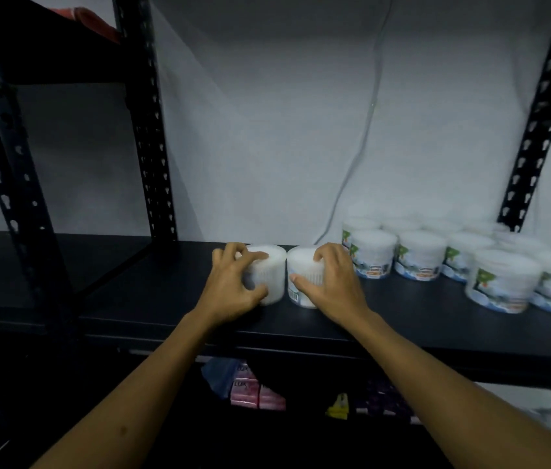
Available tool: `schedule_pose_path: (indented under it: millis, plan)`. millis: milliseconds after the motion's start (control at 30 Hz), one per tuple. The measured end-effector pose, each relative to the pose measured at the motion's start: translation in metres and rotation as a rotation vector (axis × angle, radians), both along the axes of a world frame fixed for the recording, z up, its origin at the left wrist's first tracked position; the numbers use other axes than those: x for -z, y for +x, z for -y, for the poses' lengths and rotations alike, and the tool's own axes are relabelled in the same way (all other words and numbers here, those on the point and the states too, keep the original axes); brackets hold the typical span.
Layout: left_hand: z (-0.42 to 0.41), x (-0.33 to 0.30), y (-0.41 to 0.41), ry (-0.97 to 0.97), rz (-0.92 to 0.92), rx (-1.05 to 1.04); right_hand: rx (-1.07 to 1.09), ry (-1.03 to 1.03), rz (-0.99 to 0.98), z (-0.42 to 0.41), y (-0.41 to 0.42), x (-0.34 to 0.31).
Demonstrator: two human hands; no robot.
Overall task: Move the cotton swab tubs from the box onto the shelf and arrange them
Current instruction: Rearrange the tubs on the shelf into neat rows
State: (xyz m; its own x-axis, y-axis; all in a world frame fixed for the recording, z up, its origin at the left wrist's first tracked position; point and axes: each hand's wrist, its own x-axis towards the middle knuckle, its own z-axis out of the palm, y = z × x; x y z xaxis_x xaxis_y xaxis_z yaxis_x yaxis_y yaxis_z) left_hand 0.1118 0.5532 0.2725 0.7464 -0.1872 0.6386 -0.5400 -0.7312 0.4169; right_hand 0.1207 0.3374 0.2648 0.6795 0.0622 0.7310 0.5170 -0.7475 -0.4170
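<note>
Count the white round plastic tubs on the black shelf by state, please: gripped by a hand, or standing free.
Gripped white round plastic tubs, left tub in the left hand, right tub in the right hand: 2
Free tubs in front at the right: 5
Free tubs behind those: too blurred to count
Total: at least 7

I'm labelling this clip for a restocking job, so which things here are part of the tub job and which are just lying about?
Part of the job:
left tub, gripped by the left hand
right tub, gripped by the right hand
shelved tubs
shelf

Just lying about:
pink packs on the lower shelf
yellow item
cable on the wall
</note>
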Motion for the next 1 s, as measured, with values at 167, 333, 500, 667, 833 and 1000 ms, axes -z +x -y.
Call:
schedule_pose_path:
  millis: [167, 333, 500, 667, 833, 1000]
  plan:
    - [0.031, -0.007, 0.006, 0.114, 0.013, 0.086, -0.040, -0.146, 0.107, 0.060, -0.015, 0.005]
    - [0.061, -0.009, 0.011, 0.154, 0.070, 0.162, -0.014, -0.059, 0.153, 0.104, -0.028, 0.005]
    - [0.085, -0.007, 0.012, 0.072, 0.023, 0.304, -0.035, -0.016, 0.101, 0.135, -0.041, 0.003]
    - [0.113, -0.011, 0.011, 0.068, 0.061, 0.317, 0.014, -0.034, 0.088, 0.158, -0.045, 0.000]
    - [0.131, -0.013, 0.011, 0.127, 0.098, 0.412, 0.067, -0.143, 0.180, 0.179, -0.049, 0.003]
    - [0.145, -0.011, 0.014, 0.129, 0.146, 0.424, 0.093, -0.131, 0.139, 0.201, -0.052, 0.007]
